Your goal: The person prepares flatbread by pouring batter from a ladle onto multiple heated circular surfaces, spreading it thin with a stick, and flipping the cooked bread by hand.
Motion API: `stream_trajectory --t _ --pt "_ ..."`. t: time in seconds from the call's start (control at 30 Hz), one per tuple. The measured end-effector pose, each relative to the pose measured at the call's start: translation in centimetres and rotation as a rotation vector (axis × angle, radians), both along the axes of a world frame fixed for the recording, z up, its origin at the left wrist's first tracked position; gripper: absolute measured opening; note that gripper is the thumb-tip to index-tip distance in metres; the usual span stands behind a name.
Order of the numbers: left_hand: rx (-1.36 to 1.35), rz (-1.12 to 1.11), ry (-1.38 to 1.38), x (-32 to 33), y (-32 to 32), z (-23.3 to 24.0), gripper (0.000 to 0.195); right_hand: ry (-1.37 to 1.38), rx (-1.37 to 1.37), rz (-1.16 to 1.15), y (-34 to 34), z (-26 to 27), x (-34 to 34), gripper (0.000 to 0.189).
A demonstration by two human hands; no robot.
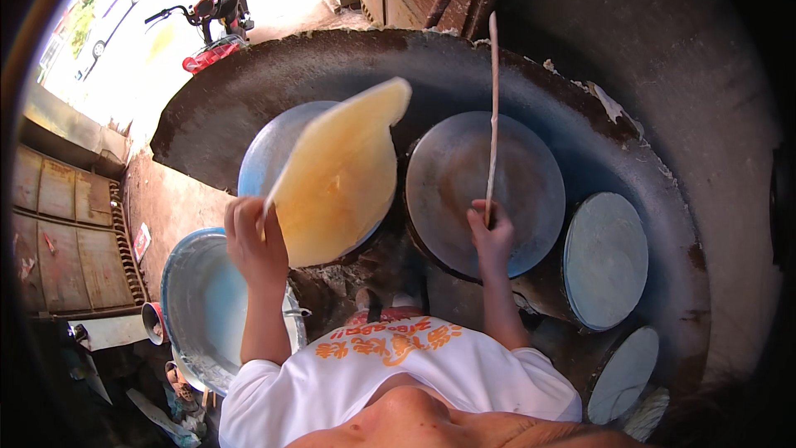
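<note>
A thin yellow-brown pancake [339,180] is pinched by its left edge in my left hand [258,249]. The sheet is raised at a slant and covers much of the left round griddle [267,143]. I grip the lower end of a thin wooden stick [494,118] in my right hand [492,230], above the right griddle [441,199]. That griddle's surface is bare and grey, with brownish marks in the middle. Just left of my left forearm stands a large basin [199,298] with a blue rim and whitish smears; my arm hides part of it.
A dark curved surround [367,53] with a ragged rim wraps the griddles. On the right are pale round discs, one larger [606,261] and one smaller [624,376]. A handlebar vehicle [214,9] stands outside. A rusty panelled metal door [68,230] is at left.
</note>
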State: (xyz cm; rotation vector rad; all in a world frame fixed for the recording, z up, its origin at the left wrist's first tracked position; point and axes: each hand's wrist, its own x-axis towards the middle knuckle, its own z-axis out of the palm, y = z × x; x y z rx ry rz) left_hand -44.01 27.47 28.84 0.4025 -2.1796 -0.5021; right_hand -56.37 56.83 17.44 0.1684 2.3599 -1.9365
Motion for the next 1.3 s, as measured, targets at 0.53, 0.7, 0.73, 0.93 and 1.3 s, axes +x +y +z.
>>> stream_trajectory --t 0.53,0.7,0.73,0.93,1.3 --pt "-0.197 -1.606 -0.178 6.4 16.3 12.4 0.027 0.130 -0.285 -0.521 19.3 6.3 33.5 0.031" --pt "-0.224 -2.042 -0.273 11.1 27.8 12.7 0.016 0.161 -0.315 -0.839 20.7 7.2 51.0 0.040" --pt "-0.185 -2.124 -0.253 12.4 30.6 12.8 0.011 0.185 -0.297 -0.885 21.3 7.6 53.9 0.041" --pt "-0.234 -2.406 -0.432 26.9 61.2 10.2 0.015 0.143 -0.113 -1.482 33.4 9.3 76.3 0.039" --pt "0.127 -2.724 0.643 63.1 103.0 12.4 0.018 0.587 0.223 -1.681 64.3 23.3 114.9 0.020"
